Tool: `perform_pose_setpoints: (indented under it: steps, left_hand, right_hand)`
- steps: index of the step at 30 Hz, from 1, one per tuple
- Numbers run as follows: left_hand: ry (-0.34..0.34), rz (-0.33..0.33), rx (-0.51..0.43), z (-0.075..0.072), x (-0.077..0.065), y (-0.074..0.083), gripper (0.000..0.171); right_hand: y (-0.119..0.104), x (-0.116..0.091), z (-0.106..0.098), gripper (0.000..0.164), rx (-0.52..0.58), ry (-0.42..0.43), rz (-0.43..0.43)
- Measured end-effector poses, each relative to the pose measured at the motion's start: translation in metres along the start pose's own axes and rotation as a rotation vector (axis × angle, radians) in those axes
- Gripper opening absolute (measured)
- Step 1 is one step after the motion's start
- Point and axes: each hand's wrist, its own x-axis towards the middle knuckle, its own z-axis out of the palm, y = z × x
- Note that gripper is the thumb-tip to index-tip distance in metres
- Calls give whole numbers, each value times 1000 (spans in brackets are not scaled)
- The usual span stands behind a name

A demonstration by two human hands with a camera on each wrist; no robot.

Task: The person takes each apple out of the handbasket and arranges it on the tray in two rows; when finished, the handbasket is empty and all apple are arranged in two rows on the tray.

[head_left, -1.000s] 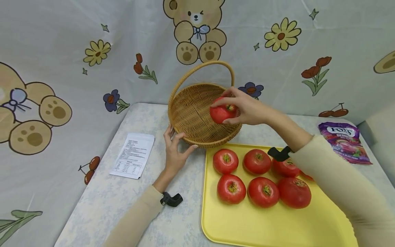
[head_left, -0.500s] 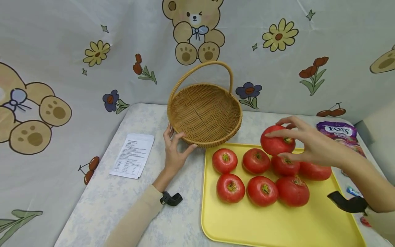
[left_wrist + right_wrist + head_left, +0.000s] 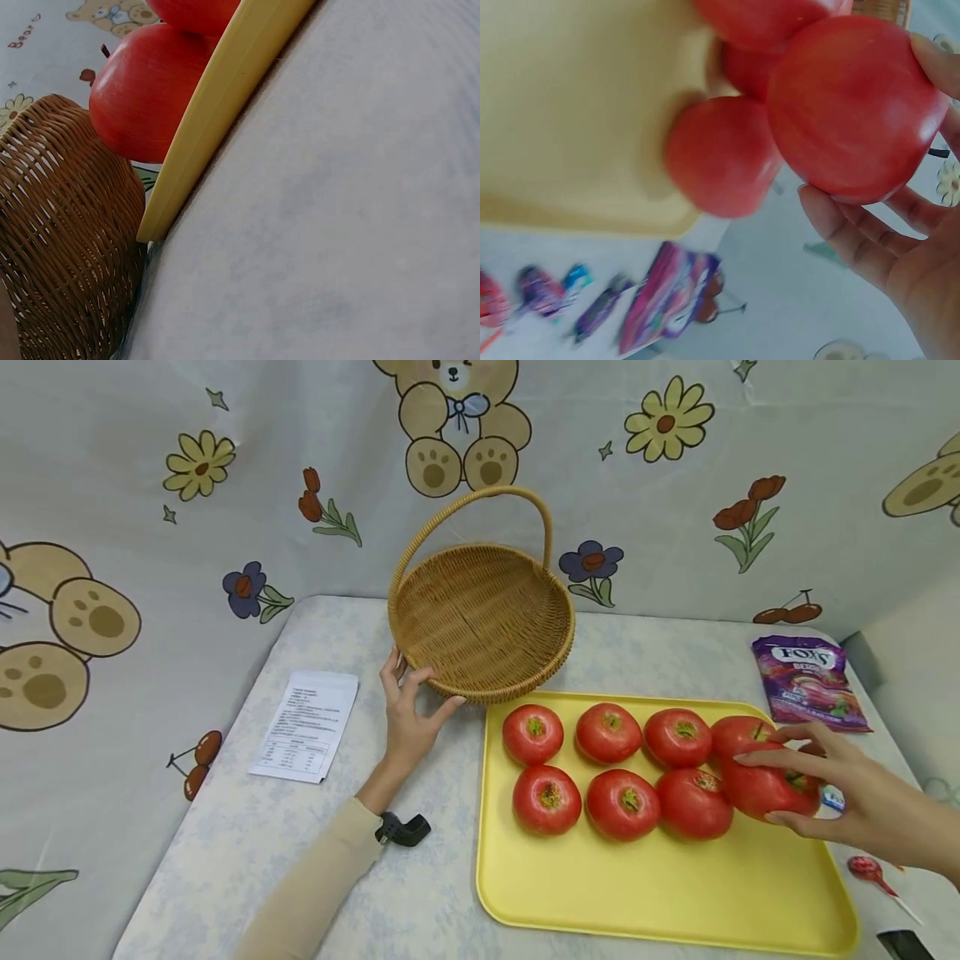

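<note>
My left hand [image 3: 408, 718] holds the near left rim of a wicker basket [image 3: 480, 627], thumb and fingers spread along its wall. The basket has a tall arched handle and its bare woven inside shows. At the right end of a yellow tray [image 3: 645, 893], my right hand [image 3: 847, 785] grips a red apple [image 3: 768, 781] between thumb and fingers. In the right wrist view the held apple [image 3: 855, 109] overlaps other apples and the fingers curve round its side. Several more red apples [image 3: 622, 806] sit on the tray in two rows.
A purple candy bag [image 3: 810, 683] lies behind the tray's right end. A red lollipop [image 3: 870, 868] and wrapped candies [image 3: 600, 307] lie along its right side. On the left is a white printed packet [image 3: 306, 727]. A patterned cloth [image 3: 300, 427] hangs behind the table.
My right hand has carried the apple out from over the basket, rightwards and down to the tray's right end. The left hand stays at the basket. The head view has shifted slightly.
</note>
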Motion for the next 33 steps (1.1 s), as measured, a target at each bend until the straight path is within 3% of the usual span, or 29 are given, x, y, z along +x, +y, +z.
perform_pose_setpoints:
  steps: [7,16,19,24,27,33]
  left_hand:
    - [9,24,-20,-1,1,-4,45]
    - [5,19,-6,0,0,-1,46]
    - [3,12,-5,-1,0,1,47]
    - [12,1,-11,-1,0,1,46]
    - [22,9,-12,0,0,-8,47]
    - [7,15,-5,5,-6,-35,49]
  right_hand:
    - [18,-30,20,69,46,-61,117]
    - [21,-29,47,63,82,-33,65]
    - [21,-26,50,64,53,-37,62]
    - [21,-21,51,67,-19,27,13]
    - [21,-19,49,65,-12,11,31]
    - [18,-28,43,73,50,-124,193]
